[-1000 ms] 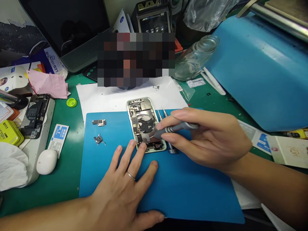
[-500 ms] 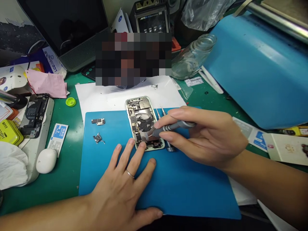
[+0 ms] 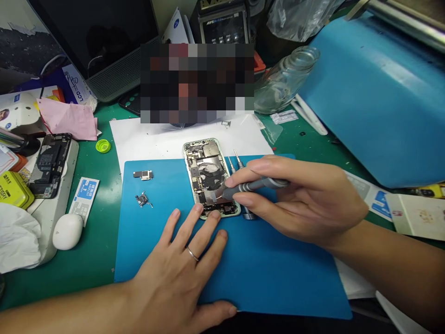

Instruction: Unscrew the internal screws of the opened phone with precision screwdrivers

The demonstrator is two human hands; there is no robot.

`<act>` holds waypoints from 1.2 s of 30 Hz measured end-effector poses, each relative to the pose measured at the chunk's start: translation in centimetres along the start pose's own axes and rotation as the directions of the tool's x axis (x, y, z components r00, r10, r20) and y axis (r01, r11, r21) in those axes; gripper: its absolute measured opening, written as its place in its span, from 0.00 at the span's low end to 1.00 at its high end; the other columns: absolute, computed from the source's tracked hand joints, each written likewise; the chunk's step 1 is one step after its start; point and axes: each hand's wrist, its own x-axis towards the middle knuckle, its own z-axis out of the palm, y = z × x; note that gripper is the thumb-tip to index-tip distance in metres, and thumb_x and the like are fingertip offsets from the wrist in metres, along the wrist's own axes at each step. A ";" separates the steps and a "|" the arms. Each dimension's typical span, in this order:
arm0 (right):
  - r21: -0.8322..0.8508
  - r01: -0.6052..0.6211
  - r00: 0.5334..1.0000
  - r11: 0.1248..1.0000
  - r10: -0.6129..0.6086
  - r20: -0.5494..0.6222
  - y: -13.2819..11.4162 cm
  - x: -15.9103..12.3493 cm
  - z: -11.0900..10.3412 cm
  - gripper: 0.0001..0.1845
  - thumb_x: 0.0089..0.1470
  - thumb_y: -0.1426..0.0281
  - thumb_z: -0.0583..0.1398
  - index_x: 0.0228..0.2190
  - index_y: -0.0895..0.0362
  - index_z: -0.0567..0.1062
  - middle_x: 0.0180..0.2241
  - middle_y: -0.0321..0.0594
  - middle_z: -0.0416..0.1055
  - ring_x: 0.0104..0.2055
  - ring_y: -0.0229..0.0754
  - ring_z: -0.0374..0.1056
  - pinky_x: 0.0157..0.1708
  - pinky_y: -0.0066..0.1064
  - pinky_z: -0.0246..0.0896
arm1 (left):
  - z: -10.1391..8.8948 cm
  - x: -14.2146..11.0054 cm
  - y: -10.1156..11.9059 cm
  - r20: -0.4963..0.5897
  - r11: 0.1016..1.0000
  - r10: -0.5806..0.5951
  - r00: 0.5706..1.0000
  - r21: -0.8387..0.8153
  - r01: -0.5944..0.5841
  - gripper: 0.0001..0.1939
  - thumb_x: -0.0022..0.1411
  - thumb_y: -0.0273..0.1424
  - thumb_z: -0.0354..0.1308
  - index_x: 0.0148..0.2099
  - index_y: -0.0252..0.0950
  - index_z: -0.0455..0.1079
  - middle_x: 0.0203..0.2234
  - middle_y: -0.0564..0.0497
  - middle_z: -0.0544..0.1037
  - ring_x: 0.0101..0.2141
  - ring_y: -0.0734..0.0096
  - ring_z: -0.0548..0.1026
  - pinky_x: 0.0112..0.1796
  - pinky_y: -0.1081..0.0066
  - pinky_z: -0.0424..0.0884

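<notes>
The opened phone [image 3: 210, 175] lies partly on the blue mat [image 3: 274, 278], and because the left hand [image 3: 179, 269] rests only spread fingertips at its lower edge, the grey-handled tool [image 3: 257, 184] pinched in the right hand's [image 3: 313, 199] fingers could slip and scratch it.

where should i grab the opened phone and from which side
Probably by the pale rim on the left long edge of the phone, coming from the left. It lies flat with its innards bare, so the rim avoids them; the right hand and its grey tool crowd the right side.
</notes>
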 end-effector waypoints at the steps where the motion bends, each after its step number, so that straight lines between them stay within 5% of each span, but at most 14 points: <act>1: 0.002 0.001 1.000 1.000 -0.001 -0.002 0.0 -0.1 0.0 0.27 0.58 0.75 0.67 0.56 0.47 0.72 0.44 0.41 0.83 0.38 0.43 0.81 0.38 0.35 0.82 | 0.0 0.0 0.0 0.002 1.000 0.004 1.000 -0.002 -0.004 0.47 0.67 0.59 0.52 0.74 0.31 0.53 0.73 0.38 0.49 0.72 0.36 0.42 0.66 0.41 0.42; 13: -0.046 -0.069 0.986 0.997 0.075 0.151 -0.7 0.3 0.1 0.09 0.63 0.69 0.63 0.46 0.51 0.76 0.37 0.40 0.83 0.34 0.41 0.80 0.37 0.30 0.81 | 0.2 0.0 -0.1 -0.011 1.000 0.016 1.000 -0.020 -0.017 0.48 0.67 0.59 0.51 0.74 0.29 0.51 0.73 0.34 0.48 0.73 0.42 0.43 0.68 0.47 0.35; 18: -0.024 -0.063 0.987 0.998 0.066 0.145 -0.7 0.1 0.2 0.10 0.62 0.69 0.63 0.46 0.52 0.76 0.37 0.40 0.83 0.36 0.41 0.80 0.39 0.30 0.80 | 0.1 -0.1 -0.1 -0.009 0.999 0.024 1.000 -0.021 -0.025 0.44 0.71 0.58 0.47 0.74 0.29 0.51 0.73 0.34 0.48 0.72 0.42 0.44 0.68 0.46 0.41; 24: -0.050 -0.060 0.983 0.997 0.068 0.171 -1.0 0.6 0.0 0.10 0.61 0.69 0.64 0.46 0.49 0.77 0.35 0.39 0.83 0.35 0.43 0.80 0.37 0.33 0.81 | 0.0 -0.1 -0.1 -0.005 0.999 0.033 0.999 0.001 -0.033 0.42 0.73 0.57 0.41 0.74 0.29 0.52 0.73 0.35 0.48 0.73 0.43 0.43 0.68 0.47 0.37; 36: -0.062 -0.021 0.984 0.998 0.032 0.177 -1.1 0.6 0.1 0.08 0.62 0.68 0.63 0.44 0.50 0.79 0.39 0.39 0.83 0.37 0.42 0.81 0.43 0.31 0.81 | 0.1 0.0 -0.1 -0.006 0.999 0.036 0.999 0.000 -0.036 0.44 0.72 0.58 0.46 0.74 0.27 0.51 0.73 0.33 0.48 0.72 0.41 0.43 0.68 0.48 0.38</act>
